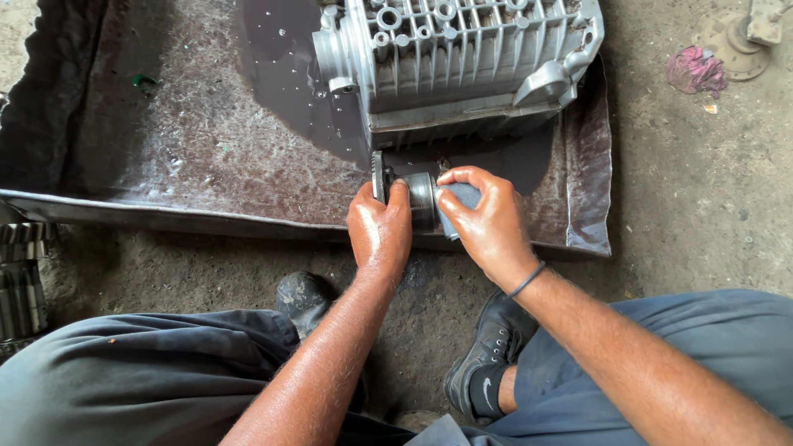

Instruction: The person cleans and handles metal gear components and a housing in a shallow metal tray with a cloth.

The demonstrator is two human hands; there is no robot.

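My left hand [378, 225] grips a round metal part [421, 198] with a flange at its left end, held over the front lip of a shallow metal tray [206, 157]. My right hand [487, 216] presses a small grey abrasive sheet [464, 196] against the right end of that part. A ribbed aluminium housing [458, 58] stands in the tray just behind both hands, with a pool of dark oily liquid [285, 66] to its left.
A stack of steel gears [21, 272] lies at the left edge on the concrete floor. A pink rag [695, 70] and a round metal piece [739, 37] sit at the top right. My black shoes [487, 347] rest on the floor below the tray.
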